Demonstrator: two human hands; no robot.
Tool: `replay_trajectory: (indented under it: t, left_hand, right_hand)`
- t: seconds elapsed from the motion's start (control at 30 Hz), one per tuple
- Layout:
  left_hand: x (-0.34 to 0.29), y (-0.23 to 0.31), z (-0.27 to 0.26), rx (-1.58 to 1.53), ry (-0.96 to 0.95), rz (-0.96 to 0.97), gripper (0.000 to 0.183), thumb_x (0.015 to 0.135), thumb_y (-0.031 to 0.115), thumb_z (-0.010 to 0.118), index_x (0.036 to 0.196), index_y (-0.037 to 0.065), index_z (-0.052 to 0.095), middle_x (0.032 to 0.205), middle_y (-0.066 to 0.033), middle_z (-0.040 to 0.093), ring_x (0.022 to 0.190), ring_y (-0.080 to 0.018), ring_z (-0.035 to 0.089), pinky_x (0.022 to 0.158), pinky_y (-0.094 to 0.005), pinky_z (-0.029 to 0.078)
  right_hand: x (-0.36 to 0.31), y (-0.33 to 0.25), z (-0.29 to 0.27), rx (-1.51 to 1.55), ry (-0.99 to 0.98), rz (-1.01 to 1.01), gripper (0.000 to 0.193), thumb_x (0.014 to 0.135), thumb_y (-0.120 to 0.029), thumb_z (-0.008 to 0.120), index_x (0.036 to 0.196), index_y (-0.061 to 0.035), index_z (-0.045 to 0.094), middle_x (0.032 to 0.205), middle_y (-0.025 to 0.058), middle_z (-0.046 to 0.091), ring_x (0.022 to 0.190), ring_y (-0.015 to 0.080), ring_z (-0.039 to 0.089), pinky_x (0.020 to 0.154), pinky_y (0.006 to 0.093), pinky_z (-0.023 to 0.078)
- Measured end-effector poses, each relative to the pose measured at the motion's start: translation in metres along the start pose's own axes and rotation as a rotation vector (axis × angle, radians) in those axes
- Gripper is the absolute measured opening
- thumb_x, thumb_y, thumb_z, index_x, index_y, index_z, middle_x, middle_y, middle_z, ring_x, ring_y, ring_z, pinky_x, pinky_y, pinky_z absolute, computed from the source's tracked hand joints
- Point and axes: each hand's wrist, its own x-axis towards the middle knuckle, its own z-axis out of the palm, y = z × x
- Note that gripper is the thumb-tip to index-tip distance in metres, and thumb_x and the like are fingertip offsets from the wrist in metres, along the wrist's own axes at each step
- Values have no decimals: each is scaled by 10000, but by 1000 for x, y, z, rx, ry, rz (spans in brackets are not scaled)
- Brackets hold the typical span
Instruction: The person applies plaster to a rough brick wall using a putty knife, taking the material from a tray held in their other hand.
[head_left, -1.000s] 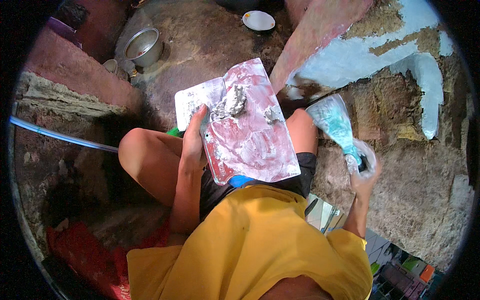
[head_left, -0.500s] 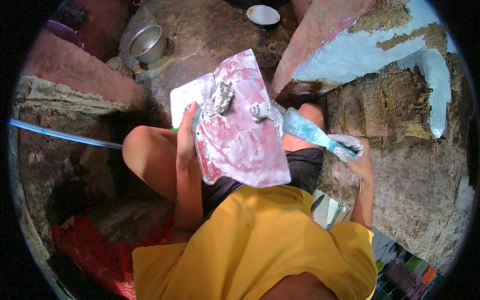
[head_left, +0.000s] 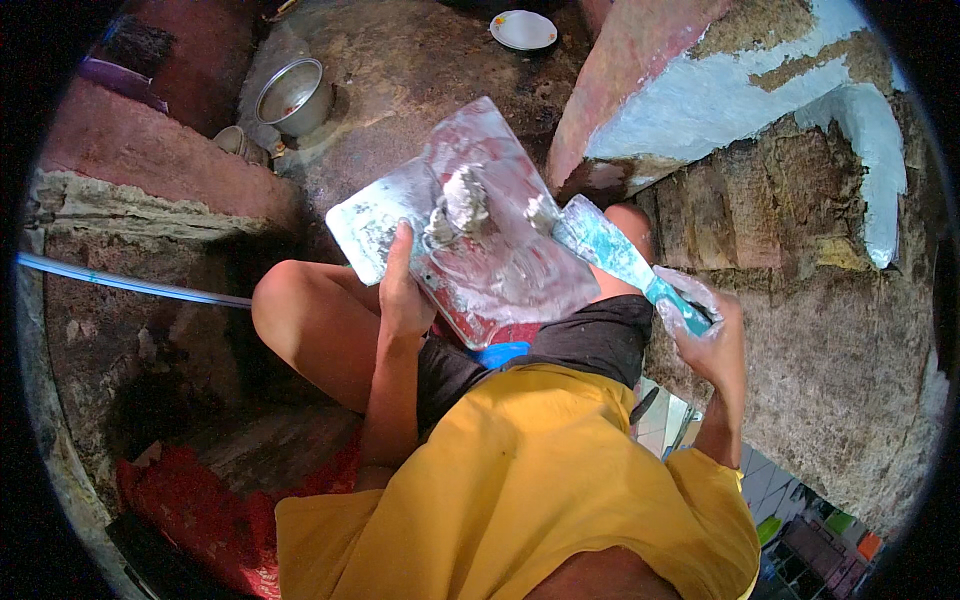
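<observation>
My left hand (head_left: pixel 403 295) grips the near left edge of a flat, reddish mixing board (head_left: pixel 545 265) smeared with whitish paste, its thumb on top. A pale flat plate (head_left: pixel 352 222) sticks out at the board's left; whether the two are joined I cannot tell. A lump of grey-white putty (head_left: pixel 464 202) sits mid-board, with a smaller dab near the right edge. My right hand (head_left: pixel 712 335), coated with white on its fingers, is closed round the turquoise handle of a putty knife (head_left: pixel 605 243). The knife's wide, smeared blade meets the board's right edge by the small dab.
A metal pot (head_left: pixel 296 97) and a white plate (head_left: pixel 524 31) stand on the stained floor ahead. To the right rises a rough wall (head_left: pixel 760 215) partly coated in pale blue-white. A blue hose (head_left: pixel 135 281) runs in from the left, and red cloth (head_left: pixel 200 515) lies at lower left.
The board has turned and tilted, its near edge swinging right and away from my lap. A blue thing beneath now shows. The knife blade has shifted slightly left, onto the board's edge.
</observation>
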Motion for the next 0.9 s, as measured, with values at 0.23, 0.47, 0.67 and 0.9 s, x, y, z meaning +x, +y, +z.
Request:
replay_trajectory:
  t: [0.23,0.47,0.67,0.9]
  left_hand:
    - [-12,5,9,108,38,-195,449,933,323,451,1224,-17,434,1158,-118,540,1029,-220,548,910,-364,431]
    - [8,-1,-8,62,134,-149,457,900,386,458,1178,24,479,1044,-139,598,909,-260,614,815,-400,505]
    - [12,2,-14,54,116,-161,449,904,377,449,1174,19,479,1033,-147,601,898,-269,621,807,-405,514]
    - [2,12,12,104,208,-192,399,938,301,448,1181,-14,473,1094,-118,575,950,-206,589,844,-348,479]
  right_hand:
    - [22,0,3,13,47,-168,328,731,-7,630,1059,-7,621,999,128,661,908,151,624,802,274,471]
    - [26,-17,-8,-123,82,-444,317,692,34,625,1003,-25,639,901,127,649,779,237,637,706,291,491]
    - [18,-22,-17,-494,40,-580,412,639,-20,661,1038,-123,649,950,92,612,814,268,612,686,344,498]
    - [17,-36,-10,-678,-26,-625,427,586,-15,651,1000,-119,663,931,98,613,798,280,611,650,347,497]
